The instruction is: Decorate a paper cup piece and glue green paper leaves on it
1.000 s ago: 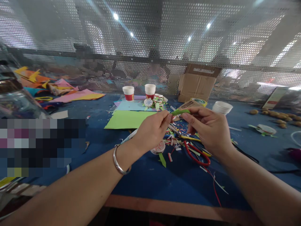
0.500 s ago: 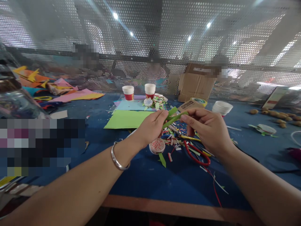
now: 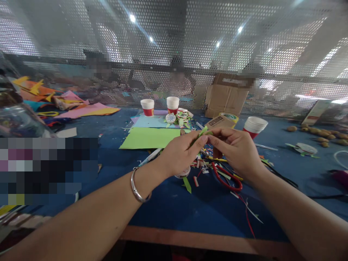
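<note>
My left hand (image 3: 179, 152) and my right hand (image 3: 236, 149) meet fingertip to fingertip above the blue table (image 3: 174, 206). Both pinch a small green paper strip (image 3: 201, 132), which now looks folded short between them. A silver bangle (image 3: 137, 186) sits on my left wrist. Under my left hand lies a round white paper disc (image 3: 182, 173) with red print, partly hidden. Red-handled scissors (image 3: 227, 179) lie just below my right hand among paper scraps.
A green paper sheet (image 3: 149, 137) and a light blue sheet (image 3: 152, 122) lie beyond my hands. Two red-and-white paper cups (image 3: 148, 107) stand behind, another cup stack (image 3: 254, 127) at right. A cardboard box (image 3: 227, 96) backs onto a perforated screen. Coloured paper (image 3: 81, 108) is piled far left.
My hands have drawn closer and dropped slightly. The green strip, stretched out long between them before, is now bunched short at my fingertips.
</note>
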